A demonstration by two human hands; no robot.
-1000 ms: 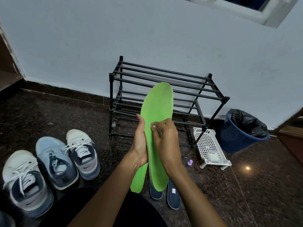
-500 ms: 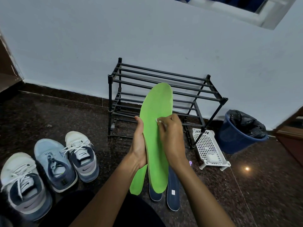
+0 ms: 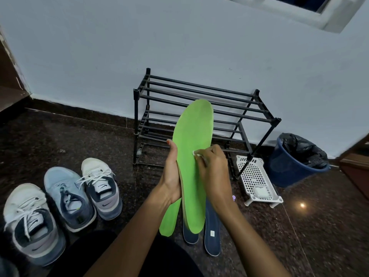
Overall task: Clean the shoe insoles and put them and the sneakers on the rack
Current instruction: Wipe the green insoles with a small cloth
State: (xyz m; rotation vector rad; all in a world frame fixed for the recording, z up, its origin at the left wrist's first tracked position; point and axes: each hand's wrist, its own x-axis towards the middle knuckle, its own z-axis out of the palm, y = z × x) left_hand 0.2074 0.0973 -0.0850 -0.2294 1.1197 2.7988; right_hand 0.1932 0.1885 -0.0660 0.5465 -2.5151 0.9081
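Note:
A long green insole (image 3: 193,148) stands upright in front of me, toe up. My left hand (image 3: 172,172) grips its left edge at mid-height. My right hand (image 3: 213,172) pinches a small white wipe (image 3: 196,153) and presses it on the insole's right side. A second green insole (image 3: 169,218) lies on the floor behind it, and two dark blue insoles (image 3: 212,230) lie beside that. Three sneakers sit at the left: a white-grey one (image 3: 30,222), a light blue one (image 3: 67,198) and another white-grey one (image 3: 101,186). The black rack (image 3: 199,112) stands by the wall.
A white perforated plastic tray (image 3: 257,178) holding a small white object lies right of the rack. A blue bin (image 3: 295,166) lined with a black bag stands beyond it. A small purple item (image 3: 233,197) lies on the dark granite floor. Brown wooden frames flank both sides.
My right hand with the wipe slid from the insole's left side across to its right edge. The left hand keeps the same grip.

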